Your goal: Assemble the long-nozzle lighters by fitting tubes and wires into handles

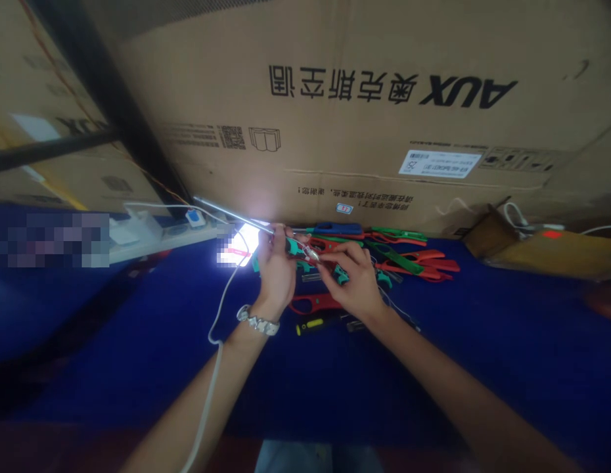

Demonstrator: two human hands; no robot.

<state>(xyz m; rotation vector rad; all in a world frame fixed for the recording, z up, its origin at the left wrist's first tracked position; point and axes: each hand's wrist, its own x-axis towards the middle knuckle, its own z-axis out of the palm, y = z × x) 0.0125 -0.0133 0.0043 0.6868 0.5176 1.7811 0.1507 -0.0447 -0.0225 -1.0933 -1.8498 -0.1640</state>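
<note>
My left hand (277, 266) is closed around a long-necked lighter, whose thin metal tube (231, 214) points up and to the left. Part of a red handle shell (330, 244) shows between my hands. With thumb and fingertips my right hand (353, 279) pinches at a small shiny part (312, 253) at the handle; how far it grips this part is hard to see. Teal pieces (341, 274) lie around my fingers. Just below my hands are a loose red handle shell (313, 303) and a black-and-yellow screwdriver (313, 324).
Green handle shells (399, 234), more red shells (433, 264) and a blue one (338, 228) lie to the right on the blue cloth (305, 387). A big cardboard box (335, 131) stands behind. A glowing screen (242, 246), power strip (182, 231) and white cable (214, 368) are at left.
</note>
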